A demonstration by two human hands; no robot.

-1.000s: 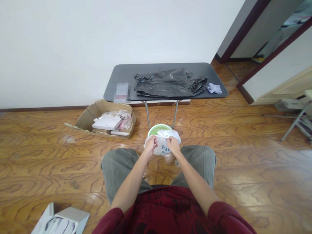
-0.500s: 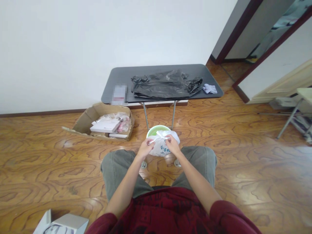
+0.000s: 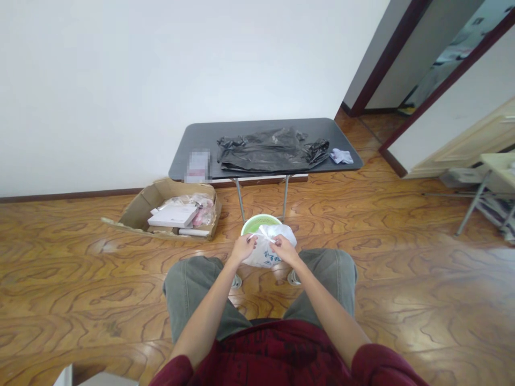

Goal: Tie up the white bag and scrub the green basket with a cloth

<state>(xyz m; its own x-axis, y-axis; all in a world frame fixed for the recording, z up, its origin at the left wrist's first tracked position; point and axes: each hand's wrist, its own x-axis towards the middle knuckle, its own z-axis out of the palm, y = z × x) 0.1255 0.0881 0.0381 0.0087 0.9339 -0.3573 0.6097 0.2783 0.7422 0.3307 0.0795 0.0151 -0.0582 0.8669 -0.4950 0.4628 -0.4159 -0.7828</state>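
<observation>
I sit with my knees apart and hold a white plastic bag (image 3: 267,252) with blue print between them. My left hand (image 3: 242,248) pinches a twisted strip of the bag at its top left. My right hand (image 3: 284,249) pinches the other end at the top right. Both hands are closed on the bag's handles. The bag sits in or over a small green bin (image 3: 259,221) on the floor just beyond my hands.
A dark folding table (image 3: 201,136) stands against the white wall with a black rubbish bag (image 3: 269,150) and a pale cloth (image 3: 341,156) on it. An open cardboard box (image 3: 167,212) of items lies on the wooden floor at left. A doorway opens at right.
My hands have stayed on the bag's handles, drawing them apart and then slightly closer. The view has tilted down a little, and the box at bottom left has nearly left the frame.
</observation>
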